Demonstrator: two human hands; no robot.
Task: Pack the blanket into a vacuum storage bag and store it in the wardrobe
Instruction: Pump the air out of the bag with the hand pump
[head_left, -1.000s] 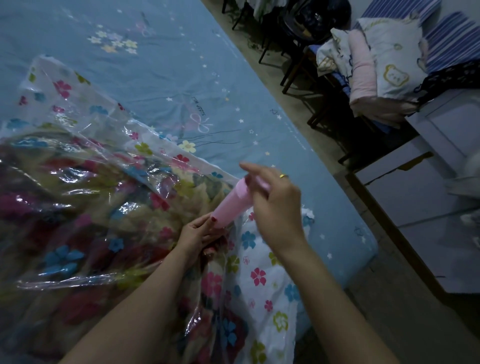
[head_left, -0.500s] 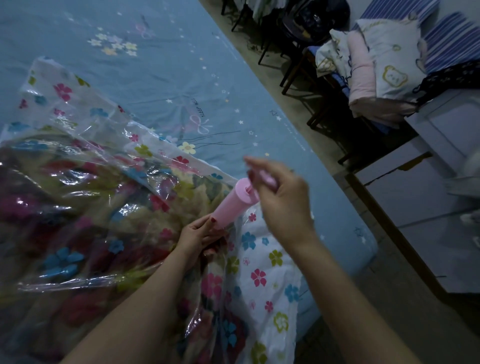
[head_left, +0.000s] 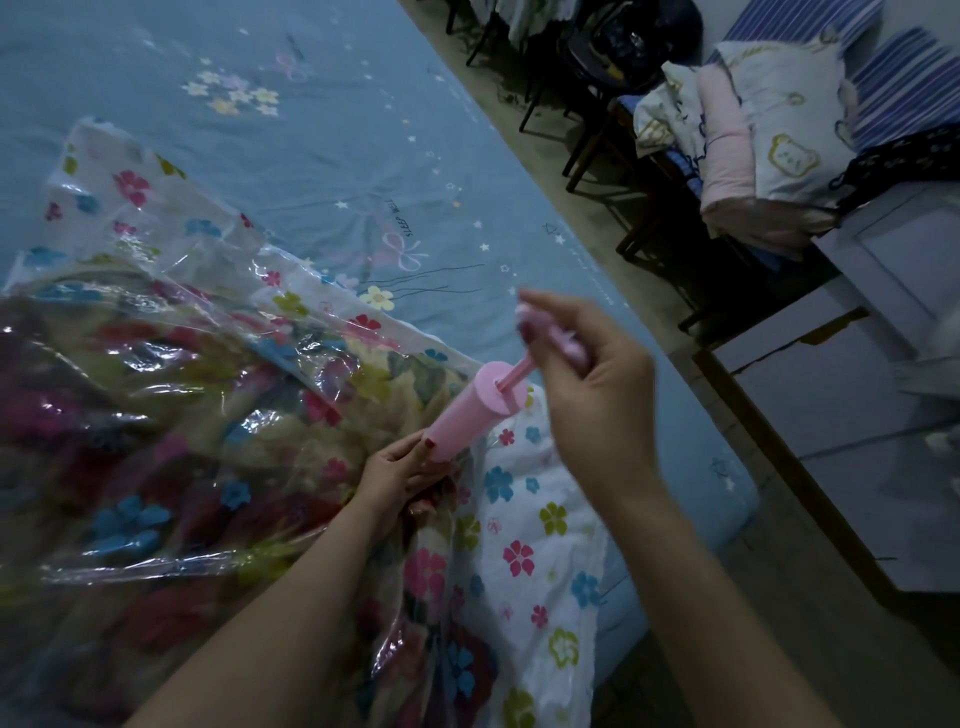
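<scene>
While the left hand (head_left: 400, 470) grips the pink hand pump (head_left: 470, 410) at its base, the right hand (head_left: 587, 387) pinches its raised plunger handle (head_left: 558, 340); the blanket (head_left: 156, 431) lies inside the flowered vacuum bag (head_left: 524, 525) on the bed (head_left: 311, 156).

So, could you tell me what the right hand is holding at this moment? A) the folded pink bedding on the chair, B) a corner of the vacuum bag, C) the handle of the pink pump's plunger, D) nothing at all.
C: the right hand grips the plunger handle, drawn out above the pink pump, whose lower end the left hand holds at the vacuum bag.
</scene>
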